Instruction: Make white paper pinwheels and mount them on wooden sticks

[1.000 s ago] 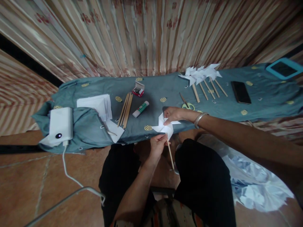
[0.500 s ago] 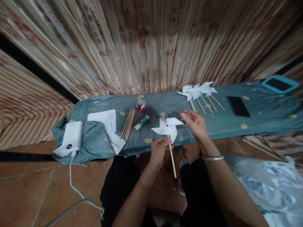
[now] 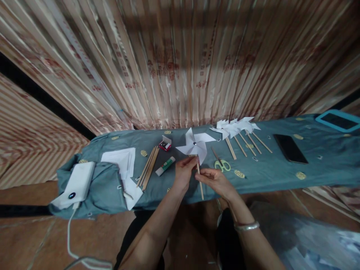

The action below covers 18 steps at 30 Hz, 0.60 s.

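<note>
Paper pinwheel (image 3: 195, 144) held at one o'clock from left hand (image 3: 184, 173); wooden stick (image 3: 201, 190), aligned twelve to six, pinched by that nearer hand, lower by right hand (image 3: 216, 181).

Pleated curtain (image 3: 168, 67) behind cloth-covered table (image 3: 270, 176); brown tiled floor (image 3: 28, 240); dim light

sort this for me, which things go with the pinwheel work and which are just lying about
Likely part of the work:
pinwheel held in the left hand
row of pinwheels
loose sticks
white paper
glue stick
scissors
small red box

Probably just lying about:
phone
white device with a round dark spot
blue-framed tablet
</note>
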Each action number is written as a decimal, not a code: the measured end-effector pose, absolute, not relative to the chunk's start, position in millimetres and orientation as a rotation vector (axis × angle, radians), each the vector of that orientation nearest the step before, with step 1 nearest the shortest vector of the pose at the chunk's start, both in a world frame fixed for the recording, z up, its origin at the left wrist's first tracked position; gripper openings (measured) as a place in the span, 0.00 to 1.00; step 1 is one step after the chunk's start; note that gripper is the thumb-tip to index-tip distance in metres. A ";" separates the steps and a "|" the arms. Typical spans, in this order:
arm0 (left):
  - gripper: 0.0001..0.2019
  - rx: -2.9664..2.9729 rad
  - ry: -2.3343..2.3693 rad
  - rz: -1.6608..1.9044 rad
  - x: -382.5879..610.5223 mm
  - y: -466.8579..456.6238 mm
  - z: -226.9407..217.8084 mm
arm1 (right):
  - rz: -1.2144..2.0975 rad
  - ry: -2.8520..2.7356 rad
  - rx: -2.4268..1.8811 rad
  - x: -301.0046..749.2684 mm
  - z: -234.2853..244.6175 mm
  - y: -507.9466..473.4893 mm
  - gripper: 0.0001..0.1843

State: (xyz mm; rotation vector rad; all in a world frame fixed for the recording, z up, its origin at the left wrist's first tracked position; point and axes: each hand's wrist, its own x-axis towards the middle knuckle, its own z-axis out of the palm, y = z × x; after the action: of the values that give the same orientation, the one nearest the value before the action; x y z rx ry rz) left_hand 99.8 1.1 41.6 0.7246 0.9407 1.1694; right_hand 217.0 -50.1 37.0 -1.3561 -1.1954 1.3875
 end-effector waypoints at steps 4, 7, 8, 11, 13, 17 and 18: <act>0.13 0.752 0.982 1.118 97.9 0.1 36.7 | 1.462 -1.182 -1.329 214.7 30.1 -47.0 0.19; 0.15 0.765 0.987 1.108 94.9 -2.5 37.1 | 1.453 -1.197 -1.331 217.6 27.5 -45.3 0.20; 0.15 0.764 0.994 1.107 93.3 -4.0 36.8 | 1.446 -1.201 -1.334 218.9 26.6 -44.7 0.20; 0.15 0.765 1.014 1.083 87.7 -10.1 33.9 | 1.417 -1.190 -1.341 222.0 22.7 -43.2 0.21; 0.14 0.781 1.013 1.050 84.3 -14.4 30.8 | 1.414 -1.167 -1.333 221.9 19.9 -43.0 0.20; 0.14 0.805 1.018 1.022 81.3 -19.3 25.4 | 1.446 -1.133 -1.320 216.8 17.3 -44.8 0.17; 0.14 0.801 1.026 1.025 81.2 -19.5 24.6 | 1.454 -1.137 -1.320 215.9 17.9 -45.5 0.16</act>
State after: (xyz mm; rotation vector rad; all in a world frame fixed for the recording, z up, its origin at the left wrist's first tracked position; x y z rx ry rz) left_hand 81.2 -19.5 24.6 0.8015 1.0260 1.0245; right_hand 215.9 -45.5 17.9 -1.3201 -1.1375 1.4545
